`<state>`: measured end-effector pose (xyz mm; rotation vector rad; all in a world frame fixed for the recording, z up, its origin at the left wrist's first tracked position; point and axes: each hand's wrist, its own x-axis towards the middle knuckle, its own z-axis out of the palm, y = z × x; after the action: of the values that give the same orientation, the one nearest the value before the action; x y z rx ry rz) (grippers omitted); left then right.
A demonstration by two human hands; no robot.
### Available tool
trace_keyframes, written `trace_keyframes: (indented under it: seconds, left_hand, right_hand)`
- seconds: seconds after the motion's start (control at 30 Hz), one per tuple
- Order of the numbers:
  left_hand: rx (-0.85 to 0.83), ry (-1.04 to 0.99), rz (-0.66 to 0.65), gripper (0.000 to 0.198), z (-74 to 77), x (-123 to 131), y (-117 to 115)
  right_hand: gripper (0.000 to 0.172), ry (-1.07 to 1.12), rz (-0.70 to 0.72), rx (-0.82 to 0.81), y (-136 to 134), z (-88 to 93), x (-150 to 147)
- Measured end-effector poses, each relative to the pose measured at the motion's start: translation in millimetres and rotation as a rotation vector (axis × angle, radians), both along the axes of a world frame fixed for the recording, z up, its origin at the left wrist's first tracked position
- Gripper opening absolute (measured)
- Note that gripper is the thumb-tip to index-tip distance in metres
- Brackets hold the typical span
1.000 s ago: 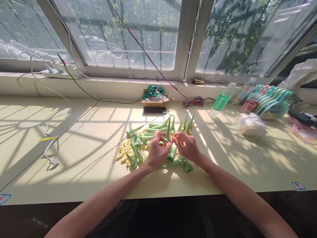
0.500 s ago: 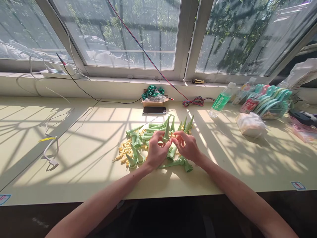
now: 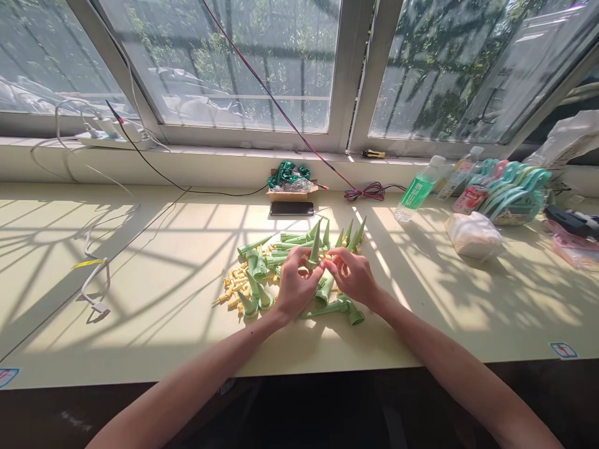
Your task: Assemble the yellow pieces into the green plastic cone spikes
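My left hand (image 3: 298, 284) is closed round the base of a green plastic cone spike (image 3: 316, 245), which points upward. Right beside it, the thumb and fingertips of my right hand (image 3: 354, 274) pinch together close to the cone's base. Whatever small piece sits between them is mostly hidden by the fingers. Under and around both hands lies a pile of green cones and tubes, among them a green cone (image 3: 248, 304) at the near left. Small yellow plastic pieces (image 3: 234, 285) are heaped at the pile's left side. A green spike with a wider end (image 3: 355, 317) rests near my right wrist.
Behind the pile, a phone (image 3: 292, 208) lies before a small cardboard box (image 3: 292, 196). A green-labelled bottle (image 3: 418, 190), a can (image 3: 470, 198), a white plastic-wrapped bundle (image 3: 473, 234) and teal items (image 3: 517, 190) stand at right. A white cable (image 3: 96, 284) lies at left.
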<state>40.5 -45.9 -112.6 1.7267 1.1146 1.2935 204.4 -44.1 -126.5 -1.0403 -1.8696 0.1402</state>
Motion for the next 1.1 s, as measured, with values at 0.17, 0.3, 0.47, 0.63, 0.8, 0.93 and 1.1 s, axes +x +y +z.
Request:
trace_keyframes:
  seconds: [0.17, 0.3, 0.47, 0.63, 0.8, 0.93, 1.1]
  left_hand:
    - [-0.006, 0.012, 0.008, 0.022, -0.6, 0.2, 0.1]
    - [-0.012, 0.035, 0.004, 0.021, -1.5, 0.4, 0.1]
    - [-0.009, 0.037, 0.010, 0.021, -1.0, 0.6, -0.2]
    - [-0.009, 0.019, 0.001, 0.021, -2.7, -0.1, 0.9]
    - [-0.011, 0.011, 0.005, 0.021, -4.7, 0.5, 1.8]
    - [-0.016, 0.015, 0.006, 0.021, -4.1, 1.7, 0.8]
    - [-0.022, 0.009, 0.001, 0.021, -3.7, 1.8, 0.1]
  right_hand:
    - [0.011, -0.017, 0.003, 0.010, 0.6, 0.6, -0.9]
    - [0.028, -0.064, -0.047, 0.031, 2.6, -0.6, 0.8]
    - [0.025, -0.048, -0.042, 0.016, 1.9, 0.1, 1.3]
    - [0.010, -0.009, 0.011, 0.007, -0.7, 1.5, -0.4]
    - [0.012, -0.040, -0.022, 0.025, 1.2, -0.6, -0.9]
    - [0.025, -0.074, -0.053, 0.031, 3.1, -2.2, 0.1]
    - [0.040, -0.093, -0.055, 0.019, 3.3, -1.9, 1.5]
